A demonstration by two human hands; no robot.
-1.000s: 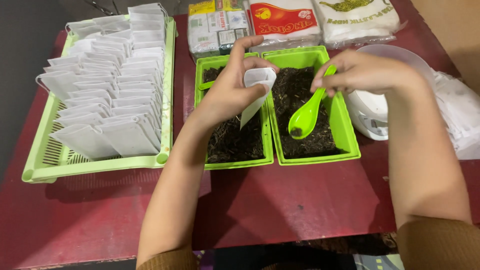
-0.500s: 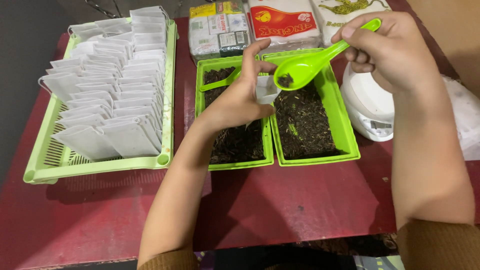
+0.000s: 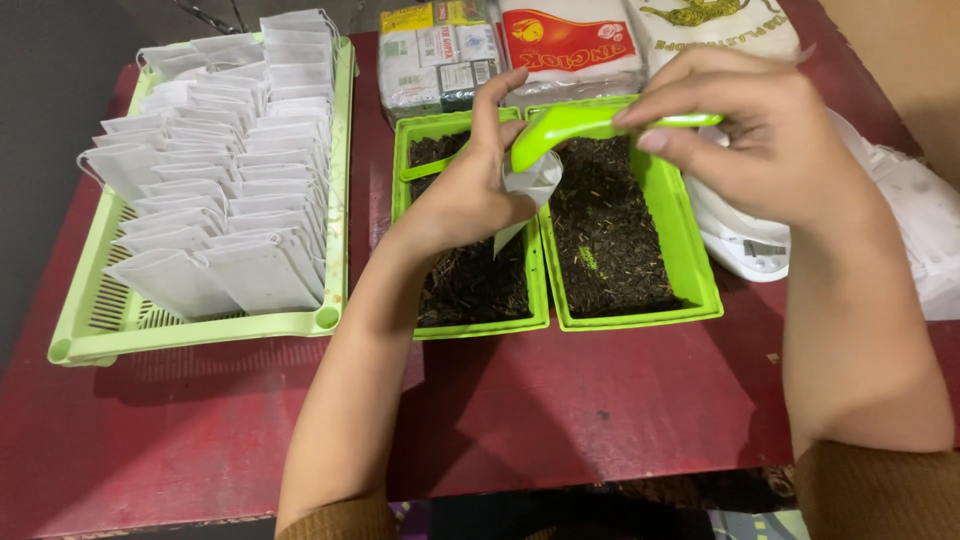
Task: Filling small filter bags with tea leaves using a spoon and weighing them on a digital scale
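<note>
A small white paper sachet sits just above the centre of the frame, pinched upright in the left hand, whose fingers are closed around it so that its mouth faces up. Over that mouth the right hand, fingers clamped on the handle, tips a bright green plastic spoon bowl-down, seemingly so the contents fall straight into the sachet. Both hands work above two green trays of dark, loose dried leaf, set side by side and touching; held here, any spill would likely drop back into the trays rather than onto the red table. In the left of the frame a larger slotted green basket holds rows of white sachets leaning on one another, near the left hand. Along the top edge lie printed packets, and at the right edge, partly hidden behind the right hand, sits a white object that cannot be identified.
</note>
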